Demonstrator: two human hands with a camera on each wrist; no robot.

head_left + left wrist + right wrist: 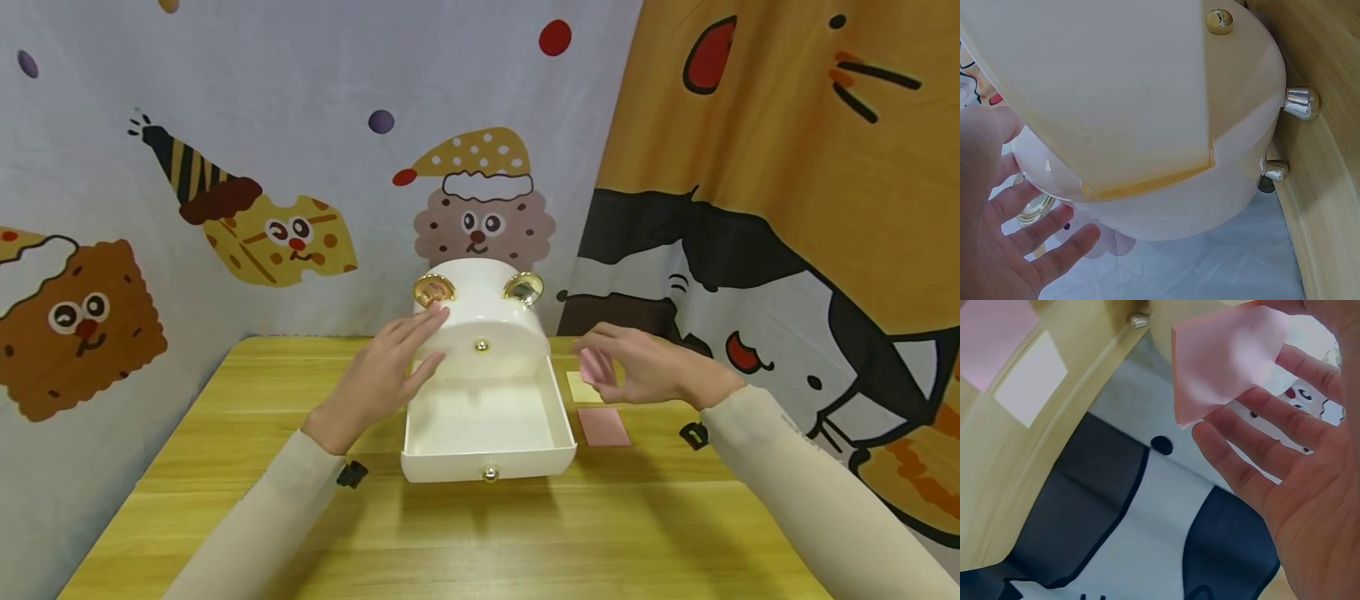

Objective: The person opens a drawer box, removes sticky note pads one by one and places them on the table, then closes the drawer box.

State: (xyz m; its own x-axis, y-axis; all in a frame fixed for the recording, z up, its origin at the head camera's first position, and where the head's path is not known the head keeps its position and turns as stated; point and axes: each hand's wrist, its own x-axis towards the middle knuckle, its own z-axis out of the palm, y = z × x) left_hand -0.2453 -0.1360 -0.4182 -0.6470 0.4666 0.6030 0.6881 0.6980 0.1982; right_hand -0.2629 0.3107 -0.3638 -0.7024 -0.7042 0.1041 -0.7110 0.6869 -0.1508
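Observation:
A white rounded box (483,287) with gold ears stands with its drawer (450,467) pulled out toward me. My left hand (378,367) lies at the box's left side, fingers extended and fingertips by the left gold ear (433,288). From the left wrist view, the fingers of that hand (1022,247) are spread along the box's rounded edge. Right of the box, my right hand (641,358) holds a pink sticky note pad (1229,359) between thumb and fingers, above the table. Beneath it lie a yellow sticky note pad (585,387) and another pink pad (604,427).
The wooden table (300,517) ends at a patterned curtain (300,67) behind the box and along the right. A gold knob (490,474) sticks out from the drawer front, and another knob (482,345) sits on the upper part of the box.

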